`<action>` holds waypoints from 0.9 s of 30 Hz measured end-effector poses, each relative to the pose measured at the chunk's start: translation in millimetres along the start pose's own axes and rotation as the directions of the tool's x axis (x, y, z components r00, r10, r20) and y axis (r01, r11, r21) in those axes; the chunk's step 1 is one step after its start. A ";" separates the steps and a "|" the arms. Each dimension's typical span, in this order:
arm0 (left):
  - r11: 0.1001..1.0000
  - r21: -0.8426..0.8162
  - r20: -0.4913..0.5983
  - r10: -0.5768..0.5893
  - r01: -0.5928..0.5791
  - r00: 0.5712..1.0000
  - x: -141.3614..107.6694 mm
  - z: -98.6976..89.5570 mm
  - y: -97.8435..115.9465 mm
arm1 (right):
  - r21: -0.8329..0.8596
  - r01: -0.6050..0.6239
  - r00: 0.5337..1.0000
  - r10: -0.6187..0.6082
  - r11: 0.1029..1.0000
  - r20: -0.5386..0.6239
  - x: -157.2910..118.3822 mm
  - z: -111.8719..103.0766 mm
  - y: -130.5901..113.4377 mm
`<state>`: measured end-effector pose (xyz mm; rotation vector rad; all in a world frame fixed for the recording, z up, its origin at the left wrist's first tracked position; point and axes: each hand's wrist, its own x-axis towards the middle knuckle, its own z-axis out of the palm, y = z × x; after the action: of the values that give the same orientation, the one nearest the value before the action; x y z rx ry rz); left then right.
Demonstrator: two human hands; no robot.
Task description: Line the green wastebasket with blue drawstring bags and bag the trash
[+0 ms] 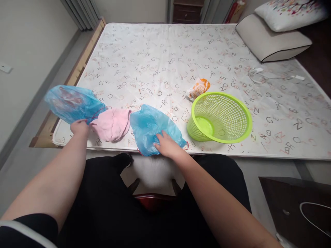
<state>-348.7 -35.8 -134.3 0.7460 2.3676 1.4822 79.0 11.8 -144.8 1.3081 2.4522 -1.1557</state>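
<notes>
At the left corner of the mattress, a blue plastic bag (74, 100) with a red drawstring has something brownish or pinkish showing through it. My left hand (79, 126) is closed on its near edge, the fingers partly hidden. A crumpled pink cloth (113, 124) lies just right of that bag. My right hand (167, 143) rests with fingers apart on a second blue plastic bag (148, 125), which looks flattened and has red drawstring ends. To its right stands a light green mesh wastebasket (222, 117), its inside bare.
A crumpled orange-and-white wrapper (198, 89) lies behind the basket. The mattress (160, 51) bears printed letters. Pillows (274, 38) sit at the far right, with a white cable (258, 76) nearby. A dark panel (297, 206) is at lower right, and a wooden bed rail (77, 74) at left.
</notes>
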 end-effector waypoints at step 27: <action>0.984 -0.040 0.973 -0.001 0.173 0.230 -179.5 49.6 131.4 | 0.999 -0.015 1.000 0.017 0.048 0.015 14.1 -8.7 -25.0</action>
<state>-137.4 -49.3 -50.0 1.0479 1.2210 0.6571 53.4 18.8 -130.8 1.3850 1.2000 -3.1476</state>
